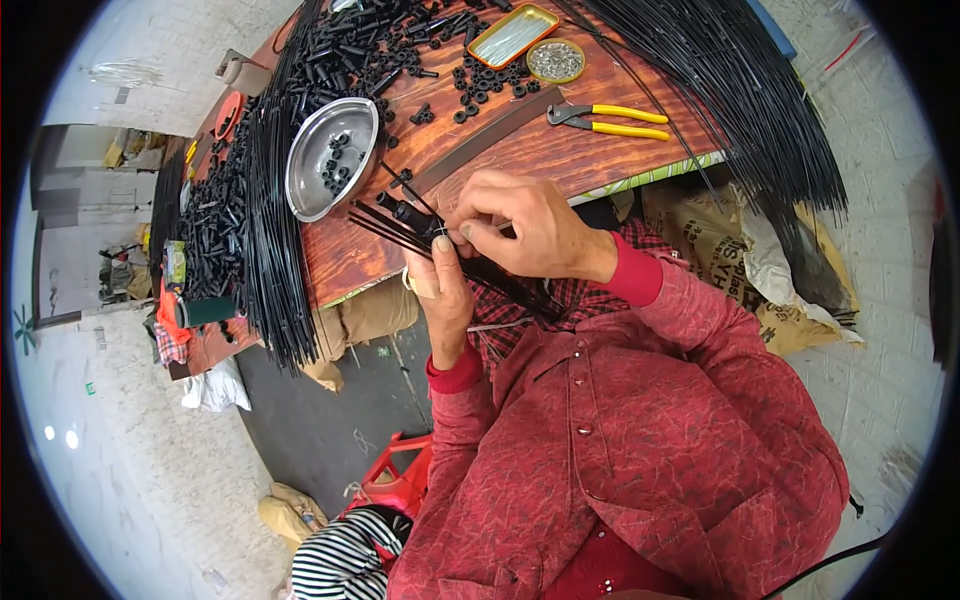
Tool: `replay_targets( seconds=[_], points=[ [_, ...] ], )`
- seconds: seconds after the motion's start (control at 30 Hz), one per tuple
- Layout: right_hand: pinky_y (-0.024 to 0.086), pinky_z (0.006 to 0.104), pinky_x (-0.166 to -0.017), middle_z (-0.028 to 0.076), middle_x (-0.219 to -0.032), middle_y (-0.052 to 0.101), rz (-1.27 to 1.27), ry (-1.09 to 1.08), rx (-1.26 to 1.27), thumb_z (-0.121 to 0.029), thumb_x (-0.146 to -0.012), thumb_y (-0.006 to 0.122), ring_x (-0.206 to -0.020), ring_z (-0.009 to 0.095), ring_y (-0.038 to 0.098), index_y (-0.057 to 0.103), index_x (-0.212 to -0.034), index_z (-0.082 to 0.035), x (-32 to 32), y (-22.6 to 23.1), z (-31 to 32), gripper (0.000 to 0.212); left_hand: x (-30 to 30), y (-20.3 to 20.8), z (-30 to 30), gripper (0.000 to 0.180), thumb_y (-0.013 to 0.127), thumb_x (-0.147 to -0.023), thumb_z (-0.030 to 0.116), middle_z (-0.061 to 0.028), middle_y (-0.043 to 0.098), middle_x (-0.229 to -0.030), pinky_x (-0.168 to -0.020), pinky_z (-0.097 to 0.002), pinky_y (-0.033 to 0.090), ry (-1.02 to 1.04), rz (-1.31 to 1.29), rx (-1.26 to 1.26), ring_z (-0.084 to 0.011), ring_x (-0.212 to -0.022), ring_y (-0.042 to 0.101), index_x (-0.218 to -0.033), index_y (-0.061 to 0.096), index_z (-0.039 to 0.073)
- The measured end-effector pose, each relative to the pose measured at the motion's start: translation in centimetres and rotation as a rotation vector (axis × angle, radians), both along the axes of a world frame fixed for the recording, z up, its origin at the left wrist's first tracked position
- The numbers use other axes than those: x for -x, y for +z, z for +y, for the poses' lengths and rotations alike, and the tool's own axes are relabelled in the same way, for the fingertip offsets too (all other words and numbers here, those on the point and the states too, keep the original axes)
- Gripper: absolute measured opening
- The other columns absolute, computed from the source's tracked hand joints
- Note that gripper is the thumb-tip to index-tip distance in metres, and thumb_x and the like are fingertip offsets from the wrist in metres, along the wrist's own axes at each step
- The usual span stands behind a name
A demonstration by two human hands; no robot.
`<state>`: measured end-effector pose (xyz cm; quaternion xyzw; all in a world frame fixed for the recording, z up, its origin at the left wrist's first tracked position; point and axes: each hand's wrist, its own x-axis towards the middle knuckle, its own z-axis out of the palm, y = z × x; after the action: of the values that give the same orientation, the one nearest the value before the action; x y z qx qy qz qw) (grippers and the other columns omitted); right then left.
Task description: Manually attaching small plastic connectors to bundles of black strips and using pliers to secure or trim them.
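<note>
In the head view, a person in a red patterned jacket is sitting at a wood-grained counter (340, 268). The left hand (442, 290) is holding a bundle of thin black rods (390, 232) above the near edge, its grip wrapped closely around them, thumb on top. A ribbed black cylinder (412, 216) is lying alongside the rods, just beyond that thumb. The right hand (505, 222) is hovering just to the right, thumb and fingers bent close together; what its grip is pinching, if anything, is too small to tell. The rods' right ends are slanting down over a red-and-black plaid cloth (500, 342) on the lap.

Farther left, a shiny oval bowl (309, 168) is holding small black rings (337, 172). A long brown bar (490, 138) is lying beyond the hands, and yellow-handled pliers (625, 111) are resting right of it. At the far side, an orange-rimmed tray (527, 46) is holding slim pale pins, and a round dish (556, 81) beside it is carrying small silvery pieces. Long black stalks (740, 100) are spreading across the far right; loose black parts (345, 62) are heaping up far left.
</note>
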<state>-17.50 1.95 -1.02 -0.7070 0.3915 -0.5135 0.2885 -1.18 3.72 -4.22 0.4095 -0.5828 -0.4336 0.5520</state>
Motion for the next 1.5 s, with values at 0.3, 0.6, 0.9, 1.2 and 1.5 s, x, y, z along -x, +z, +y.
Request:
replay_targets(
  seconds=[0.3,0.6,0.9,1.2,1.5],
  points=[
    [0.05,0.0379,-0.061,0.008,-0.076,0.062,0.079,0.024,-0.111,-0.025,-0.076,0.07,-0.07,0.026,0.064,0.067,-0.079,-0.006,0.0,1.0,-0.8,0.02,1.0,0.3,0.1,0.049,0.044,-0.103,0.019,-0.0083,0.059,-0.103,-0.081,-0.0277,0.048,0.062,-0.099,0.088,-0.0152,-0.091,0.057,-0.143,0.028,-0.004],
    [0.05,0.0349,-0.061,0.007,-0.075,0.064,0.086,0.044,-0.21,-0.022,-0.073,0.072,-0.07,0.023,0.064,0.068,-0.08,-0.004,0.1,1.4,-1.5,0.019,1.0,0.7,0.3,0.039,0.041,-0.103,0.013,-0.0129,0.054,-0.124,-0.097,-0.0326,0.044,0.058,-0.125,0.014,-0.0198,-0.112,0.054,-0.138,0.036,-0.003],
    [0.049,0.0423,-0.062,0.009,-0.076,0.065,0.182,-0.063,-0.118,-0.025,-0.074,0.066,-0.071,0.03,0.064,0.069,-0.076,-0.006,0.2,1.0,-1.4,0.019,1.4,0.5,-0.2,0.037,0.041,-0.102,0.01,-0.0129,0.055,-0.121,-0.091,-0.0312,0.045,0.097,-0.275,0.11,-0.0194,-0.106,0.056,-0.137,0.038,-0.001],
    [0.05,0.0359,-0.072,0.009,-0.099,0.059,0.634,-0.448,0.232,-0.023,-0.08,0.073,-0.093,0.029,0.059,0.062,-0.097,-0.006,11.7,-1.9,-3.0,0.027,0.9,-0.2,-0.1,0.026,0.037,-0.101,0.005,-0.0051,0.05,-0.089,-0.067,-0.026,0.043,-0.196,0.193,0.039,-0.0119,-0.073,0.046,-0.126,0.038,0.001],
    [0.049,0.0374,-0.062,0.007,-0.087,0.057,0.826,-0.438,0.236,-0.023,-0.077,0.075,-0.079,0.028,0.058,0.06,-0.088,-0.007,16.4,-6.3,-3.0,0.024,0.2,-0.8,0.4,0.033,0.041,-0.099,0.008,-0.0035,0.059,-0.087,-0.066,-0.025,0.049,-0.089,0.046,-0.018,-0.0098,-0.07,0.055,-0.131,0.038,-0.001]
  ],
)
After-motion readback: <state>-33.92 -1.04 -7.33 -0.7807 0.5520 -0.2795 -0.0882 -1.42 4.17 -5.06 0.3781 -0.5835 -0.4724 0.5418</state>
